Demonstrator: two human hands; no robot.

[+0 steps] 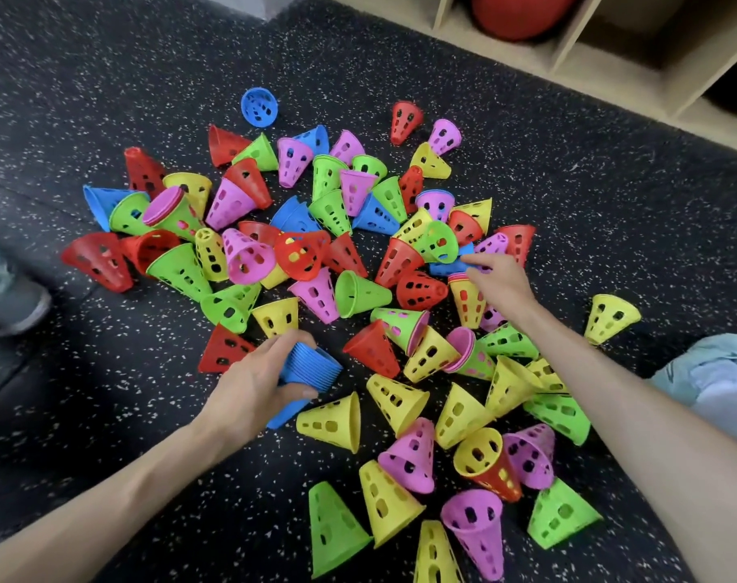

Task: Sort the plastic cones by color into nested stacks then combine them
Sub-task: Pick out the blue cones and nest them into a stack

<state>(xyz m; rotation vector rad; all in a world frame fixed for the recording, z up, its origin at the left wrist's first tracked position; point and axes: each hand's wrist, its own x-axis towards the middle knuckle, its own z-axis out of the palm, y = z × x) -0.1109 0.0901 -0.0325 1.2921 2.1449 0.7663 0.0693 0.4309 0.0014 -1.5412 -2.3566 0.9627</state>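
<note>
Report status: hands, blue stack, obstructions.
Left hand grips blue stack. Right hand reaching onto blue cone in pile, grip unclear. Green cone and red cone crowd it.

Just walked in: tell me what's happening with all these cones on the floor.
A person is sorting a big scatter of plastic cones by color. The left hand grips a nested stack of blue cones, while the right hand reaches into the pile, fingers at a blue cone lying among red and yellow ones. Only blue is stacked so far; loose red, green, yellow and pink cones cover the speckled black floor, and a few blue ones remain, such as the far blue cone.
</note>
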